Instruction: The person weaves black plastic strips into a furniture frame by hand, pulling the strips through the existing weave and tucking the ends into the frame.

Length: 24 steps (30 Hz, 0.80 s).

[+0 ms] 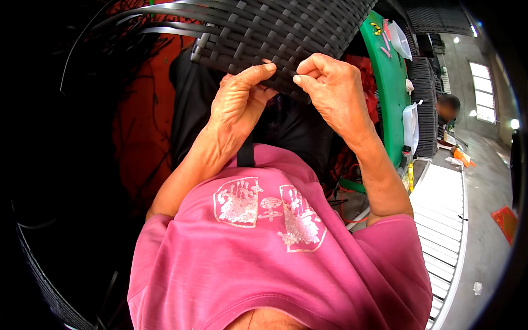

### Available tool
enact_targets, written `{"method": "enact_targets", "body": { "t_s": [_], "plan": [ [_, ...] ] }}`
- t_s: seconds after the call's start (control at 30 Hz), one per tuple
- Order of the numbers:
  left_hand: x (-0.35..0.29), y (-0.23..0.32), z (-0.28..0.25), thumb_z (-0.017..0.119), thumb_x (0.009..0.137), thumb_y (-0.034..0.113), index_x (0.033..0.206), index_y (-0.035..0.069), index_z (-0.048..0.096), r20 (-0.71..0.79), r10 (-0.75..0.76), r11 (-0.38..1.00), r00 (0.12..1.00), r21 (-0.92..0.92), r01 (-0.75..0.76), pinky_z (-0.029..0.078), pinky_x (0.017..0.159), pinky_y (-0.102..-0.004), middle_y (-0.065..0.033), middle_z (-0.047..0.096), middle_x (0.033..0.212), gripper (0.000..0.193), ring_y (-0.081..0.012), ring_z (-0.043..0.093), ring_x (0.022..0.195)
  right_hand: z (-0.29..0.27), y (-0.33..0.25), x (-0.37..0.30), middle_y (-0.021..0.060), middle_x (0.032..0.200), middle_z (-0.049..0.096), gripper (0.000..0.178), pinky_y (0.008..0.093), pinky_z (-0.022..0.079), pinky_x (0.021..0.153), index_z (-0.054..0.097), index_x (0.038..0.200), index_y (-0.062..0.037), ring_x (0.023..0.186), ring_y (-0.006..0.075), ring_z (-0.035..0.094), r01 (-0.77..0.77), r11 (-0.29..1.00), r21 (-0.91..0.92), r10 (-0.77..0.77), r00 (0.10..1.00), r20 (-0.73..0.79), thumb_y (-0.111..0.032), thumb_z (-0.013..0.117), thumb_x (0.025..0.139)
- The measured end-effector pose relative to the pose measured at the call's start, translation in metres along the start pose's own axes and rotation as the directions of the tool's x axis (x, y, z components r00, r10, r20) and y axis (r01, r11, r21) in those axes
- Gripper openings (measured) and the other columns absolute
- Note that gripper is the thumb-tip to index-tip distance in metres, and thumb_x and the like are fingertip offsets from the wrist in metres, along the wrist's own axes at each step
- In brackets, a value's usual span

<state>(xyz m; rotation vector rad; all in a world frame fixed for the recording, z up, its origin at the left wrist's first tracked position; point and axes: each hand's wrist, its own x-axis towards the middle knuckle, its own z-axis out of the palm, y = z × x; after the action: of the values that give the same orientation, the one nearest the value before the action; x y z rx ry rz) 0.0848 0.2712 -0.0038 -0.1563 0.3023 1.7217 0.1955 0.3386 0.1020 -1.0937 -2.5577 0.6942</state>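
Observation:
A dark grey woven panel [275,33] of flat plastic strips slants across the top, its near edge toward my body. My left hand [239,99] grips that near edge, thumb on the upper face and fingers partly hidden behind it. Close by on the right, my right hand [335,91] is closed in a pinch, thumb against bent forefinger, at the panel's edge. Whatever lies between those fingertips is too small or hidden to make out. Long loose strips [170,25] trail from the panel's left side.
Right of the panel stands a green table [385,77] with small tools and plastic containers. Beyond it are a stack of dark woven pieces [423,110] and another person [448,107]. A white slatted surface [440,220] lies at the right. Orange-red sheeting [143,121] with scattered strips is at left.

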Motion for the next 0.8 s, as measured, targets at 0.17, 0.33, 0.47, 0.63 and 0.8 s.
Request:
{"method": "enact_targets", "body": {
  "t_s": [0.17, 0.33, 0.47, 0.63, 0.8],
  "plan": [
    [0.005, 0.001, -0.004, 0.067, 0.078, 0.000, 0.080, 0.003, 0.066, 0.026, -0.018, 1.000, 1.000, -0.008, 0.018, 0.048, 0.083, -0.0363, -0.0048, 0.066, 0.085, 0.004, -0.0164, 0.063, 0.084, 0.003, 0.002, 0.001, 0.0159, 0.062, 0.058, 0.004, 0.0360, 0.047, 0.054, 0.058, 0.076, 0.0000, 0.059, 0.0313, 0.060, 0.185, 0.972, -0.148, -0.194, 0.980, -0.049, -0.001, 0.063, 0.074],
    [0.011, -0.002, -0.006, 0.064, 0.081, 0.000, 0.085, 0.001, 0.066, 0.128, 0.012, 1.000, 0.992, -0.016, -0.010, 0.048, 0.083, -0.0356, -0.0065, 0.067, 0.086, 0.005, -0.0163, 0.063, 0.082, 0.007, 0.000, 0.006, 0.0116, 0.065, 0.057, 0.006, 0.0370, 0.048, 0.057, 0.059, 0.075, -0.0047, 0.064, 0.0291, 0.060, 0.261, 0.919, -0.295, -0.284, 0.958, -0.038, -0.001, 0.063, 0.071],
    [0.010, -0.001, -0.011, 0.063, 0.084, 0.004, 0.091, 0.002, 0.066, 0.163, -0.008, 1.000, 0.987, -0.018, 0.011, 0.047, 0.086, -0.0362, -0.0071, 0.067, 0.091, 0.008, -0.0169, 0.063, 0.087, 0.007, -0.009, 0.007, 0.0038, 0.074, 0.056, 0.011, 0.0341, 0.050, 0.060, 0.062, 0.076, -0.0086, 0.072, 0.0225, 0.059, 0.396, 0.750, -0.531, -0.505, 0.860, -0.071, -0.002, 0.064, 0.068],
    [0.005, 0.001, -0.011, 0.062, 0.089, 0.014, 0.100, 0.005, 0.065, 0.212, -0.005, 0.994, 0.977, -0.104, 0.028, 0.045, 0.089, -0.0376, -0.0060, 0.066, 0.102, 0.015, -0.0180, 0.061, 0.096, 0.002, 0.001, 0.013, 0.0018, 0.081, 0.056, 0.012, 0.0334, 0.050, 0.064, 0.063, 0.078, -0.0078, 0.077, 0.0209, 0.058, 0.602, 0.727, -0.331, -0.602, 0.790, 0.117, 0.001, 0.060, 0.070],
    [0.003, 0.003, -0.007, 0.060, 0.090, 0.019, 0.111, 0.008, 0.059, 0.263, 0.096, 0.992, 0.960, -0.104, -0.071, 0.045, 0.090, -0.0384, -0.0048, 0.063, 0.109, 0.024, -0.0169, 0.059, 0.102, -0.004, -0.003, 0.026, 0.0070, 0.082, 0.057, 0.013, 0.0362, 0.051, 0.065, 0.062, 0.079, -0.0053, 0.075, 0.0290, 0.060, 0.570, 0.797, -0.200, -0.536, 0.820, 0.201, 0.003, 0.059, 0.071]
  ]
}}
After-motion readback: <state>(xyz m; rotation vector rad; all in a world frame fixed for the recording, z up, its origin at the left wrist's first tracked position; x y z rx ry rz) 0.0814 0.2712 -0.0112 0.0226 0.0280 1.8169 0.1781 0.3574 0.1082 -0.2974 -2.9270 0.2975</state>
